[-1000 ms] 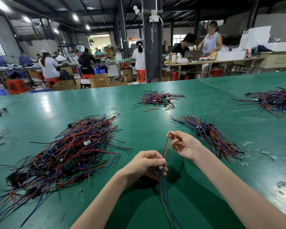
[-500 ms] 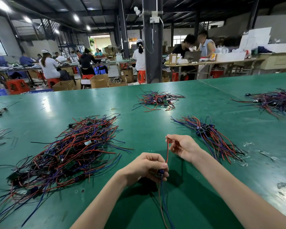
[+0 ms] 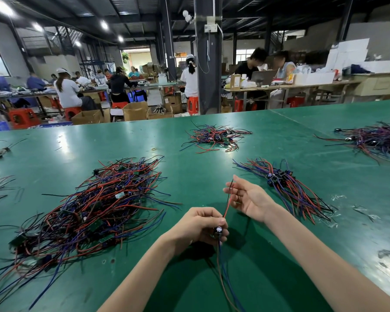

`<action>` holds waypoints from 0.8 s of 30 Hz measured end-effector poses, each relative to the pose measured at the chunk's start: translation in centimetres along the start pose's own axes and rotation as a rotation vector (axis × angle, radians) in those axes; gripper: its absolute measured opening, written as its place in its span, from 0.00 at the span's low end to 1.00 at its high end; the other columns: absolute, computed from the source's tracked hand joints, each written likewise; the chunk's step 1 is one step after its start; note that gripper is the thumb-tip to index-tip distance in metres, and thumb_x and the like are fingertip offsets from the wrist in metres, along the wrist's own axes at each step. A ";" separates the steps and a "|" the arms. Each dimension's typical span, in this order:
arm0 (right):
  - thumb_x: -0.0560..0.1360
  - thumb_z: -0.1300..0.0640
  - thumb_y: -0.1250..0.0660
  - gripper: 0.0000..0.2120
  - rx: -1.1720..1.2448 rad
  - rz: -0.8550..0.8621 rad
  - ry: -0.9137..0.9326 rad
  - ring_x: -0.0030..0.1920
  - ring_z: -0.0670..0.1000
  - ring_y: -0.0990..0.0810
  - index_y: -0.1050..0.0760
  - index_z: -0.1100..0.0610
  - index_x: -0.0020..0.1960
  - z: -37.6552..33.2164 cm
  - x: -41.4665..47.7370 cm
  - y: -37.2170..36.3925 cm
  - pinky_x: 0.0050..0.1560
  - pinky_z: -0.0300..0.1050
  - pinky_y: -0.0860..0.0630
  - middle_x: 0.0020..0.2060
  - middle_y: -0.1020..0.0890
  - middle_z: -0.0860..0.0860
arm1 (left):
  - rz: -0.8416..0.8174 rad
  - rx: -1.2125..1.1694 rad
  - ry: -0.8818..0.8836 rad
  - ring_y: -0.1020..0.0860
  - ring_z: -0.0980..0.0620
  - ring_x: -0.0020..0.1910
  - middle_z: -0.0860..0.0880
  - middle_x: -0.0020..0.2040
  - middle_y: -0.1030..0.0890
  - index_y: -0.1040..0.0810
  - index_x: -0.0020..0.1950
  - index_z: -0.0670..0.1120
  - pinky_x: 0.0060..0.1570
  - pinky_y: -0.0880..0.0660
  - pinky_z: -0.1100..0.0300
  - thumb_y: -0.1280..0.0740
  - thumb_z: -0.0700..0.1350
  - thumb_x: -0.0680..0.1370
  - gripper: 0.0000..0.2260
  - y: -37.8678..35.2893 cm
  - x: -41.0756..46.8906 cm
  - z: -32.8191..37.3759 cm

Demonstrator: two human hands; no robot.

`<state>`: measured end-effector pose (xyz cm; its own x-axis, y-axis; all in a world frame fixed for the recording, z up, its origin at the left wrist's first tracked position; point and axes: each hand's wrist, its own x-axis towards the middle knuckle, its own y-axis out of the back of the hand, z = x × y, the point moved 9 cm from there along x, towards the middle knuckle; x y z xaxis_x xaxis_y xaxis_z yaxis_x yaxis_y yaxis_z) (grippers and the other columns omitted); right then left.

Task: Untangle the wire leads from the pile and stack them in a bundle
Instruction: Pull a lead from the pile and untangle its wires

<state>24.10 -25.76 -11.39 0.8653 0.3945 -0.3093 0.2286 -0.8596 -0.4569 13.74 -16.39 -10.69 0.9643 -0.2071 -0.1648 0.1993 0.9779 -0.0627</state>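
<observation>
left hand [image 3: 198, 226]: pinches lead [image 3: 226, 210] at connector
right hand [image 3: 250, 199]: fingers spread, loose
risk: unheld red end likely re-tangles by table [image 3: 189, 176] near edge

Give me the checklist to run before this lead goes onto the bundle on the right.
1. Left hand grips the lead at its connector: ok.
2. Right hand pinches the red wire: not ok, fingers relaxed, wire only crosses them.
3. Lead clear of the tangled pile: ok, apart from it.
4. Trailing wires below the left hand untangled: cannot tell, they leave the frame.
5. Bundle lying beside the right hand: ok.
</observation>
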 end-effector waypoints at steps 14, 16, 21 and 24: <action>0.74 0.56 0.31 0.06 -0.522 -0.354 -0.046 0.26 0.44 0.25 0.21 0.60 0.44 3.7 -2.8 -5.0 0.26 0.34 0.30 0.36 0.18 0.52 | 0.525 -0.128 -0.143 0.20 0.61 0.35 0.52 0.37 0.16 0.22 0.40 0.48 0.31 0.30 0.65 0.33 0.43 0.77 0.06 7.1 -1.0 1.8; 0.75 0.61 0.31 0.04 -0.514 -0.360 0.009 0.24 0.43 0.26 0.22 0.60 0.41 4.0 -2.9 -5.6 0.24 0.33 0.31 0.33 0.19 0.52 | 0.525 -0.128 -0.130 0.20 0.62 0.35 0.52 0.38 0.16 0.22 0.40 0.49 0.32 0.31 0.64 0.32 0.44 0.76 0.06 7.0 -0.9 1.5; 0.75 0.66 0.33 0.05 -0.498 -0.323 0.110 0.23 0.44 0.28 0.23 0.61 0.41 3.5 -3.3 -5.9 0.22 0.33 0.33 0.30 0.20 0.53 | 0.487 -0.175 -0.139 0.20 0.59 0.34 0.52 0.40 0.16 0.21 0.41 0.48 0.33 0.30 0.64 0.34 0.45 0.78 0.07 6.4 -0.6 1.5; 0.75 0.66 0.34 0.04 -0.481 -0.263 0.170 0.21 0.43 0.29 0.24 0.61 0.41 3.0 -3.3 -5.9 0.20 0.33 0.34 0.30 0.20 0.54 | 0.400 -0.234 -0.142 0.19 0.57 0.36 0.50 0.42 0.16 0.21 0.46 0.47 0.37 0.27 0.62 0.40 0.43 0.80 0.08 5.8 -0.1 1.5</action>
<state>18.53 -21.01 -10.11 0.8025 0.5913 -0.0795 0.5885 -0.8065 -0.0574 15.04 -10.64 -9.60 0.9747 0.2060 -0.0865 -0.2212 0.9440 -0.2446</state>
